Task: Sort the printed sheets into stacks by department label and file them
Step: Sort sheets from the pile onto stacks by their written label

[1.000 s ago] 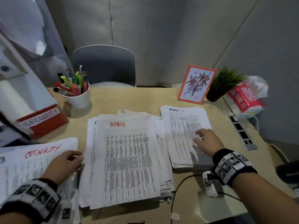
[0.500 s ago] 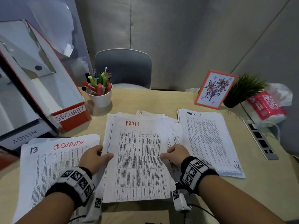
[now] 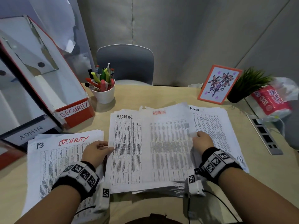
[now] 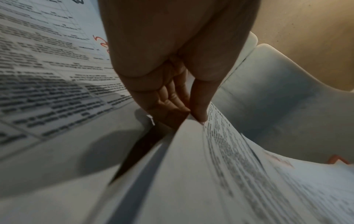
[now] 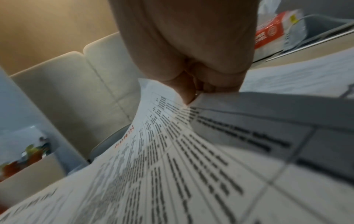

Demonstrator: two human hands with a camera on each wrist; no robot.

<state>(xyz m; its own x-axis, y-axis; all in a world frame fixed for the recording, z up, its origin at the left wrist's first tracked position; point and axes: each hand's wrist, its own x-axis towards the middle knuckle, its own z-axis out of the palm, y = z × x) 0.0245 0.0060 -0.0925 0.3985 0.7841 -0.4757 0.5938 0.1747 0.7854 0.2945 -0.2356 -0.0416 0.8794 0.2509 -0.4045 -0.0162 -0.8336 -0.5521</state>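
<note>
Top ADMIN sheet (image 3: 168, 143) pinched by right hand (image 3: 202, 141), left hand (image 3: 95, 151) pinching middle stack's (image 3: 126, 151) edge.

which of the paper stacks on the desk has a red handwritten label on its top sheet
The leftmost stack of printed sheets, under the left hand, headed SECURITY in red. The middle stack's uncovered sheet and the right stack read ADMIN in black.

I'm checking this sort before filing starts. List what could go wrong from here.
1. The right hand pinches the blurred red-labelled ADMIN sheet by one edge; it curls in the right wrist view and may crease.
2. The left hand grips the middle stack right beside the SECURITY stack; their edges could mix.
3. The middle stack's lower edge is fanned, so sheets might slide out.
</note>
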